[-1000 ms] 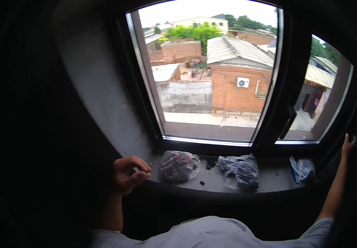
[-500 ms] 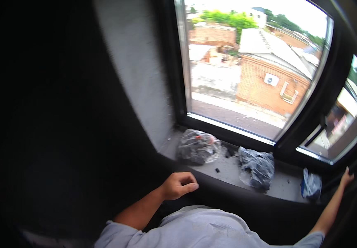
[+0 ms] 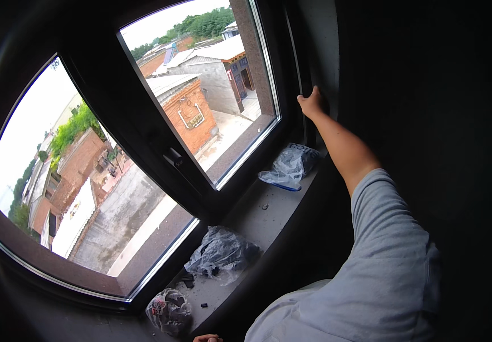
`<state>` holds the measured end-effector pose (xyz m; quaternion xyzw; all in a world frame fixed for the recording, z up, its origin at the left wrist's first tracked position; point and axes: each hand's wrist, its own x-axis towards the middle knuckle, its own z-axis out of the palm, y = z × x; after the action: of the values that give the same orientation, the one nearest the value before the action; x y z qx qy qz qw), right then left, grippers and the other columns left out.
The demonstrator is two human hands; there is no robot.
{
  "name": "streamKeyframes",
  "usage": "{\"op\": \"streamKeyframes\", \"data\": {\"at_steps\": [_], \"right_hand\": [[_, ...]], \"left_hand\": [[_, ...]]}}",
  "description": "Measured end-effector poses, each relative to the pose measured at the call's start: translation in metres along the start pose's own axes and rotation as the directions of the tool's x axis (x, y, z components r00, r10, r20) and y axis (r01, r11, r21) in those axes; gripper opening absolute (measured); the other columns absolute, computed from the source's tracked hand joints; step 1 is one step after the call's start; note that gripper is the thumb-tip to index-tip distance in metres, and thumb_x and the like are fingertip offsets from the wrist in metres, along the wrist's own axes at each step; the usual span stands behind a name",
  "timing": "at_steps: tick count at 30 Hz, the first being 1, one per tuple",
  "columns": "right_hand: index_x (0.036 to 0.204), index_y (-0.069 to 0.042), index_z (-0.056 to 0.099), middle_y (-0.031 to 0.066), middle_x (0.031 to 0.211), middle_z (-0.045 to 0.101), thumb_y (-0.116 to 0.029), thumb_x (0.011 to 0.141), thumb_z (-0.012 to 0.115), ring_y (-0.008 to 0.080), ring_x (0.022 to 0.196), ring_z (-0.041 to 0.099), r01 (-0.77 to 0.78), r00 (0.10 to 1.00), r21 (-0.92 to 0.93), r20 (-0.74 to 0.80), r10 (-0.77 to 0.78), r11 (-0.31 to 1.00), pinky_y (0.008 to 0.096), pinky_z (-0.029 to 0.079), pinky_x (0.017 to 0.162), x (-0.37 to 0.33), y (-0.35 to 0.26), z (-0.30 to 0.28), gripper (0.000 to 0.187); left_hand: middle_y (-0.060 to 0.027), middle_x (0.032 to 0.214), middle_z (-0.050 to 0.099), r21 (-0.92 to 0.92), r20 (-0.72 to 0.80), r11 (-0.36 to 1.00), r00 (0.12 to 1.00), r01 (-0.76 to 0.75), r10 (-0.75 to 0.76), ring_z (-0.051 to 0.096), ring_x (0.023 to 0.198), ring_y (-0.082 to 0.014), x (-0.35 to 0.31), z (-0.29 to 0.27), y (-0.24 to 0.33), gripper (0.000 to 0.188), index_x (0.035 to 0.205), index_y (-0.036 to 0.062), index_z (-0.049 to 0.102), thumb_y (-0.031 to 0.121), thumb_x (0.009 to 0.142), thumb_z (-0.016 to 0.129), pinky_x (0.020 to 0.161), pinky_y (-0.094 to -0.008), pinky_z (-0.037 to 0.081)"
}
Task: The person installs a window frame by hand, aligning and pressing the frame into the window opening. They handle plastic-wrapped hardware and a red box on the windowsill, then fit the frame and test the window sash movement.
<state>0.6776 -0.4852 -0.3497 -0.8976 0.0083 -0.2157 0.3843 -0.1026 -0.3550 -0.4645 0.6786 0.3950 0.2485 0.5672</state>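
My right arm stretches out to the right side of the window. My right hand [image 3: 312, 104] is at the dark upright frame [image 3: 298, 62] there, its thumb and one finger showing and the other fingers curled out of sight. Whatever it grips is hidden in shadow. Below this hand, a crumpled clear plastic bag [image 3: 291, 165] with dark markings lies on the grey sill [image 3: 251, 219]. Only the top of my left hand [image 3: 207, 338] shows at the lower edge, near another clear bag [image 3: 169, 310] with something reddish inside. Its fingers are mostly cut off.
A third crumpled bag [image 3: 222, 252] sits mid-sill, with small black pieces [image 3: 204, 305] beside it. The window has two panes and a black handle [image 3: 173, 158] on the bar between them. Outside are brick buildings [image 3: 191, 114] and trees.
The view has swung to the right, bringing the window's right side and my right arm closer to the middle. My left hand has dropped almost out of the picture.
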Motion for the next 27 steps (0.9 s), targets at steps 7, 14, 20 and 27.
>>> {"op": "streamKeyframes", "data": {"at_steps": [7, 14, 20, 27], "right_hand": [[0.141, 0.003, 0.047, 0.0241, 0.139, 0.056, -0.037, 0.084, 0.069, 0.0381, 0.128, 0.055, 0.066, 0.998, 0.023, -0.020, -0.066, 0.998, 0.0446, 0.047, 0.106, 0.000, 0.001, -0.001, 0.072], [0.145, 0.001, 0.043, 0.0252, 0.141, 0.054, -0.038, 0.084, 0.070, 0.0379, 0.131, 0.053, 0.029, 1.000, 0.139, -0.011, -0.028, 0.990, 0.0437, 0.044, 0.109, 0.020, 0.016, 0.013, 0.077], [0.146, 0.000, 0.042, 0.0266, 0.142, 0.053, -0.040, 0.085, 0.072, 0.0403, 0.132, 0.051, -0.007, 1.000, 0.178, 0.000, 0.007, 0.984, 0.0445, 0.043, 0.110, 0.003, 0.001, -0.004, 0.079], [0.134, -0.002, 0.057, 0.0239, 0.127, 0.064, -0.036, 0.089, 0.067, 0.0393, 0.120, 0.060, -0.023, 0.998, 0.265, -0.047, 0.036, 0.964, 0.0455, 0.049, 0.101, 0.027, 0.015, 0.014, 0.057]], "left_hand": [[-0.0098, 0.084, 0.071, 0.021, -0.045, 0.997, 0.997, 0.069, -0.068, 0.064, 0.079, -0.0165, -0.001, 0.010, -0.001, 0.010, 0.095, -0.0011, 0.068, 0.008, 0.094, 0.065, 0.076, -0.0293, 0.051], [-0.0095, 0.084, 0.071, 0.029, -0.021, 0.996, 0.996, 0.083, -0.082, 0.064, 0.080, -0.0157, -0.004, 0.004, -0.021, 0.010, 0.094, -0.0010, 0.068, 0.009, 0.093, 0.066, 0.076, -0.0291, 0.051], [-0.0095, 0.087, 0.071, 0.100, 0.034, 0.991, 0.996, 0.084, -0.088, 0.065, 0.081, -0.0163, -0.009, -0.001, -0.036, 0.012, 0.097, -0.0006, 0.067, 0.011, 0.094, 0.065, 0.077, -0.0303, 0.052], [-0.0094, 0.088, 0.071, 0.103, 0.046, 0.993, 0.997, 0.060, -0.065, 0.065, 0.082, -0.0161, -0.012, -0.005, -0.049, 0.013, 0.098, 0.0003, 0.067, 0.013, 0.095, 0.066, 0.078, -0.0308, 0.052]]}}
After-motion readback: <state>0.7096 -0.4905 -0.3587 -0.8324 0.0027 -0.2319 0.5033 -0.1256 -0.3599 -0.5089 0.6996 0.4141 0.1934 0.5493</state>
